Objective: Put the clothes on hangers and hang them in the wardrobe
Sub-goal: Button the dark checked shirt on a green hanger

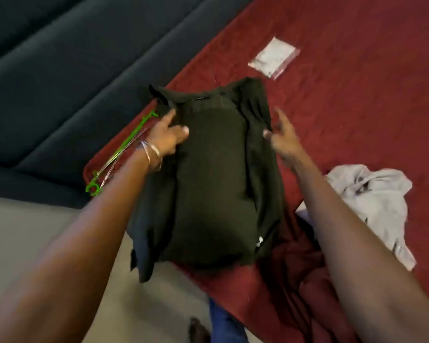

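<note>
Red quilted bed cover (344,120) fills the right side of our view, with a dark padded sofa or headboard (72,70) running along the far left and pale floor near us. We're leaning over a dark olive folded garment (213,184) that lies in the middle of the cover, collar end away from us. Our left hand (167,138), bangles at the wrist, rests on the garment's left shoulder with the forefinger stretched out; whether the other fingers pinch cloth we cannot tell through the blur. Our right hand (280,134) is at the right shoulder, forefinger raised, thumb touching the fabric edge. A bright green thin plastic hanger (124,147) waits just left of the garment, partly under our left arm. A crumpled light grey garment (372,201) sits to the right, and a clear plastic packet (274,56) lies far off. By our reckoning we're early: nothing is on a hanger yet, no wardrobe is in sight.
</note>
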